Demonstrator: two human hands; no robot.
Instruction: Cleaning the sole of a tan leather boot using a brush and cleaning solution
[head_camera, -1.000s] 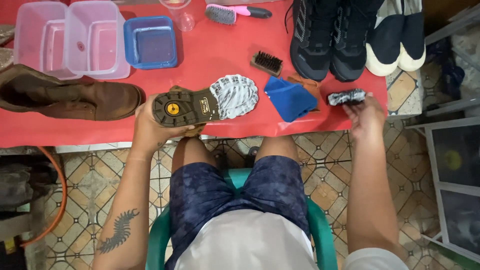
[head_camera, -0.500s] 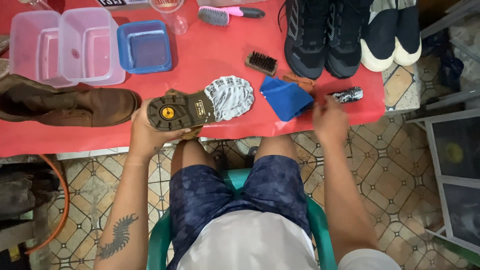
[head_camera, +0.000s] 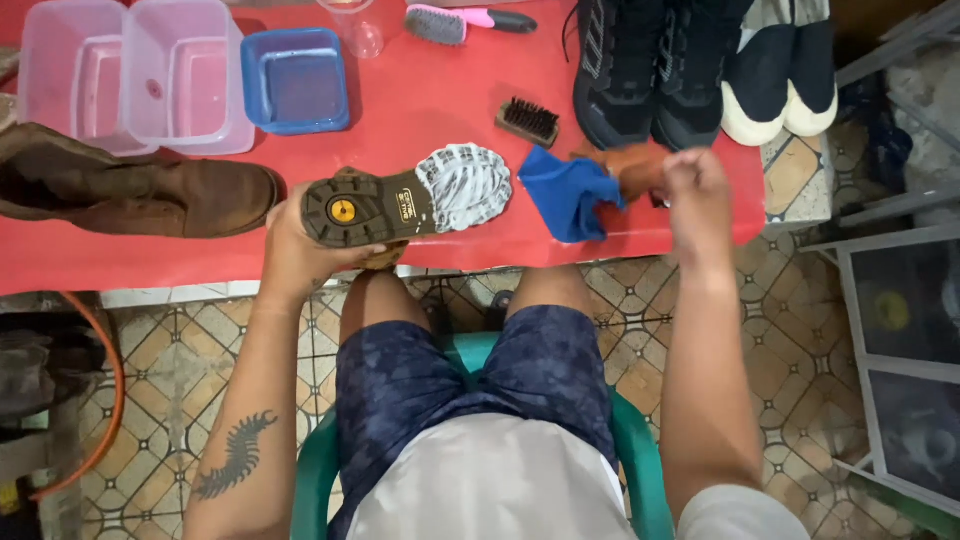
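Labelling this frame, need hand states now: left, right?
Left hand: closed, holding the boot sole-up at the table edge.
Right hand: closed around a brown brush beside the blue cloth.

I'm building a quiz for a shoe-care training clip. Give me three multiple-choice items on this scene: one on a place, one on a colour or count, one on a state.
1. Where does the blue cloth lie?
A. on the floor
B. on the red table, right of the boot sole
C. inside a tub

2. How many clear pinkish tubs stand at the table's far left?
A. two
B. four
C. none

3. How is the boot in the left hand turned?
A. sole up toward the camera
B. sole flat on the table
C. lying inside a tub

Answers: 1 B, the cloth rests on the table beside the sole. 2 A, two tubs sit side by side. 3 A, tread and yellow heel disc face the camera.
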